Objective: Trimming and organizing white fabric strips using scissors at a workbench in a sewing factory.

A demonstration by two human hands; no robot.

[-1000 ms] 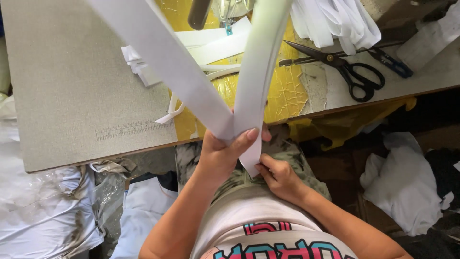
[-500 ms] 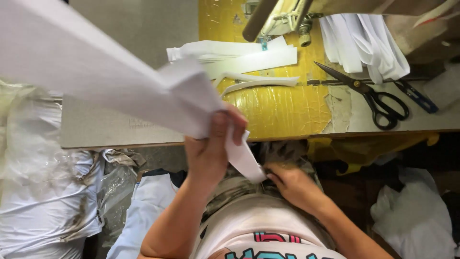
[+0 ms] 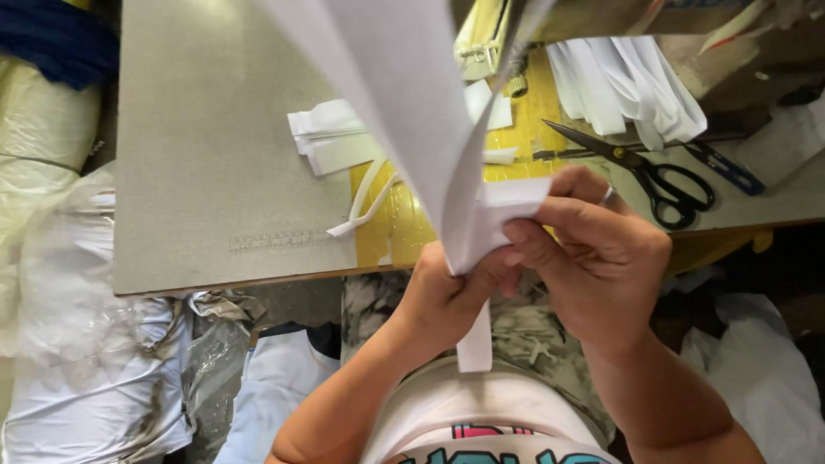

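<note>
A long white fabric strip [image 3: 404, 103] rises from my hands toward the camera, folded so two layers meet at the bottom. My left hand [image 3: 443, 296] pinches the fold from below, and a short tail of the strip hangs down past it over my lap. My right hand [image 3: 593, 249] grips the strip's other end just to the right, fingers curled over it, a ring on one finger. Both hands touch each other above the table's front edge.
A grey sewing table [image 3: 206, 155] with a yellow taped patch [image 3: 404, 215] holds stacked white strips [image 3: 331, 137], more white pieces [image 3: 627, 86] at the back right, and black scissors [image 3: 653, 172]. Part of a sewing machine [image 3: 485, 39] is behind. White bagged bundles [image 3: 77, 344] lie on the left.
The strip swung from the left back to upright in front of the camera. My right hand rose from my lap and took hold of the strip beside my left hand.
</note>
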